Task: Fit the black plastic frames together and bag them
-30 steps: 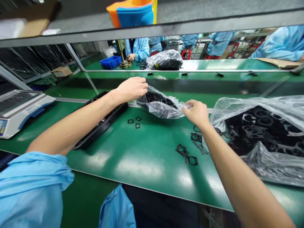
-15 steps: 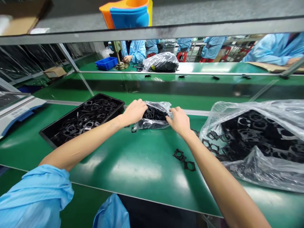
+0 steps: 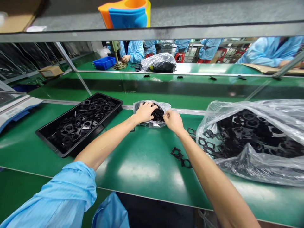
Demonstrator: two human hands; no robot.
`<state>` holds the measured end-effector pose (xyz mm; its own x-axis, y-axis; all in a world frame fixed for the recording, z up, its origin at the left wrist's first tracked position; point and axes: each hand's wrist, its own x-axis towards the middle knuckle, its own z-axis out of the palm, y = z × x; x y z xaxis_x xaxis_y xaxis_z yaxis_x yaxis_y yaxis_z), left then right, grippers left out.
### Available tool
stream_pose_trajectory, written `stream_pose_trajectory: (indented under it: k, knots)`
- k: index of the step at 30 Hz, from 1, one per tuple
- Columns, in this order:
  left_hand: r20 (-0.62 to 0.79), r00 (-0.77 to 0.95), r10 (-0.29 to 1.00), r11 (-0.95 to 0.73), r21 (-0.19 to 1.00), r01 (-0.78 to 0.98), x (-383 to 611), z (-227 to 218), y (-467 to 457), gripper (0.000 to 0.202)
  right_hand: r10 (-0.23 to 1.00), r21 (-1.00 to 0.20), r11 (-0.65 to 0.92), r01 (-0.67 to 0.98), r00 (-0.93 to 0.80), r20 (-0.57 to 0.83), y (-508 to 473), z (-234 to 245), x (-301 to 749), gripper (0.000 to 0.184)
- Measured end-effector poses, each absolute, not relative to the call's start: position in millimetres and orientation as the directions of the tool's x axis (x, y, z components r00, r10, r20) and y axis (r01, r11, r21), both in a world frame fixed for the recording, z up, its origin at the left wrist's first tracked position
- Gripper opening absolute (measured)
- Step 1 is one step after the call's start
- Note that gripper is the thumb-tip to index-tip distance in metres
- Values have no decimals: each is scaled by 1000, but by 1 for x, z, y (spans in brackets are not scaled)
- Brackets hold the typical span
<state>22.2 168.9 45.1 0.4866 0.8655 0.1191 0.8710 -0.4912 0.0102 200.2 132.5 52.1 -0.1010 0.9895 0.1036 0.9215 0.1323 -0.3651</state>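
A small clear plastic bag (image 3: 155, 124) of black plastic parts (image 3: 158, 114) lies opened on the green bench. My left hand (image 3: 145, 112) reaches over its mouth, fingers spread on the parts inside. At the bag's right edge my right hand (image 3: 173, 120) is closed, thumb and fingers pinching the plastic. To the left stands a black tray (image 3: 95, 134) heaped with similar parts that have round openings. A big clear bag (image 3: 251, 163), spilling more of these black parts, lies on the right. Two loose black frames (image 3: 177, 153) rest near my right forearm.
Overhead runs a shelf edge (image 3: 190, 31) bearing an orange, blue and yellow holder (image 3: 128, 17). Beyond a metal rail, a conveyor (image 3: 152, 87) carries small black pieces. Across it are a blue bin (image 3: 104, 63), a bagged bundle (image 3: 163, 62) and co-workers in blue smocks (image 3: 134, 50).
My left hand has moved right, from the bag's left edge onto the parts in its mouth. My right hand's fingers have closed at the right edge. The view has shifted slightly.
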Motion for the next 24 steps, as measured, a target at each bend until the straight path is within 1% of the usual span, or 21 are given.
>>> stream_pose_trajectory:
  k: [5, 7, 9, 11, 13, 16, 19, 21, 22, 24]
  knots:
    - [108, 620, 777, -615, -79, 784, 14, 59, 171, 43, 972, -421, 234, 876, -206, 112, 128, 50, 208, 17]
    - [90, 666, 740, -653, -139, 744, 11, 66, 171, 39, 960, -442, 281, 852, -248, 130, 125, 49, 209, 20]
    - [82, 698, 711, -671, -214, 710, 7, 73, 171, 36, 949, -458, 315, 831, -272, 160, 123, 46, 209, 29]
    - [103, 708, 699, -664, -274, 696, 5, 78, 170, 34, 942, -465, 334, 820, -268, 203, 121, 44, 207, 41]
    - [130, 698, 704, -645, -292, 706, 5, 80, 168, 33, 935, -459, 341, 821, -244, 259, 117, 43, 202, 51]
    - [155, 688, 709, -645, -255, 721, 4, 80, 163, 33, 911, -430, 372, 823, -234, 340, 112, 45, 193, 57]
    - [223, 679, 700, -658, -167, 734, 0, 77, 160, 37, 859, -362, 466, 807, -315, 404, 110, 47, 185, 61]
    - [296, 667, 684, -661, -134, 738, -6, 76, 157, 39, 828, -328, 513, 793, -355, 434, 111, 48, 179, 62]
    - [338, 659, 672, -661, -126, 740, -9, 77, 156, 39, 820, -330, 525, 785, -361, 444, 111, 48, 176, 62]
    - [421, 632, 651, -656, -108, 747, -17, 78, 154, 38, 817, -376, 535, 757, -350, 458, 113, 47, 169, 58]
